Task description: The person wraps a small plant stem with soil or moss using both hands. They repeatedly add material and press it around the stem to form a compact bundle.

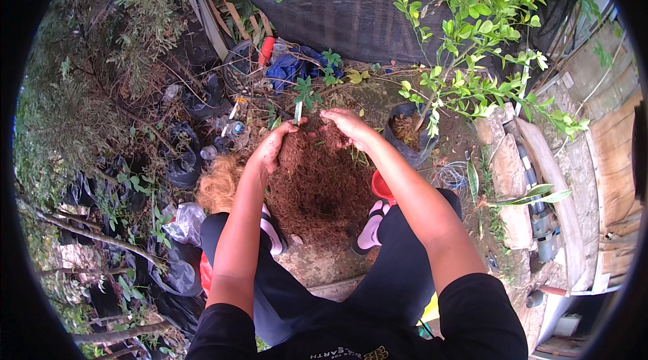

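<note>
Brown fibrous material, perhaps coconut coir (324,193), lies heaped between the person's feet, with a dark hollow near its middle. My left hand (278,146) cups a clump of the fibre at the heap's upper left. Beside its fingertips a pale green stem or strip stands upright below a small leafy plant (304,90); whether the fingers grip it is not clear. My right hand (347,128) is curled around more of the fibre at the upper right, a short gap from the left. A red plastic container (382,185) sits partly behind the right forearm.
Lighter tan fibre (220,183) lies left of the heap. A black grow bag (412,150) holds a leafy citrus-like plant at the right. Blue plastic (286,70) and a round dark tub lie ahead. Stones (510,167) edge the right side; dark bags and branches crowd the left.
</note>
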A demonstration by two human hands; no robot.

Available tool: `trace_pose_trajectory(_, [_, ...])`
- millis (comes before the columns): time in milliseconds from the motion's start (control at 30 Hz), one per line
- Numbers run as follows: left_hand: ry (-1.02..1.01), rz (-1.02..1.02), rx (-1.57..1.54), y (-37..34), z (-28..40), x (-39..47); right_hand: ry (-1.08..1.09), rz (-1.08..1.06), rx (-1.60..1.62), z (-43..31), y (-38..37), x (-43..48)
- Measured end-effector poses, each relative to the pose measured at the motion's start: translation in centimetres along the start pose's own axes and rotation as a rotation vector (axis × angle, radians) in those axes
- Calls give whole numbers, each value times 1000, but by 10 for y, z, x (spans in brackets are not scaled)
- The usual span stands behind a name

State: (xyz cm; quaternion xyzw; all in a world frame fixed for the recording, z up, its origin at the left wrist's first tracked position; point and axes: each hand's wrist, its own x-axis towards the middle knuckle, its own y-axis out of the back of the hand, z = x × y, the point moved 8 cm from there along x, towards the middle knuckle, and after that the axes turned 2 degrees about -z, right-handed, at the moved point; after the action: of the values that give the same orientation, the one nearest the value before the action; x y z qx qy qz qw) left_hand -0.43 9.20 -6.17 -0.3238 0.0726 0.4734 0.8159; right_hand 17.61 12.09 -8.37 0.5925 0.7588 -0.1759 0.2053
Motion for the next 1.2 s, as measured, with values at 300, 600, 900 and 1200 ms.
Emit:
trace_pose_trajectory(300, [-31, 163, -134, 21, -14, 13, 68, -65, 117, -15, -4, -9])
trace_pose_trajectory(600, [-149, 75, -385, -12, -17, 20, 404, 51, 284, -46, -21, -23])
trace_pose_trajectory(900, [-180, 27, -436, -15, -25, 32, 681, 126, 44, -45, -44, -15])
trace_pose_trajectory(1200, [-76, 136, -309, -9, -44, 34, 486, 151, -432, -32, -54, -9])
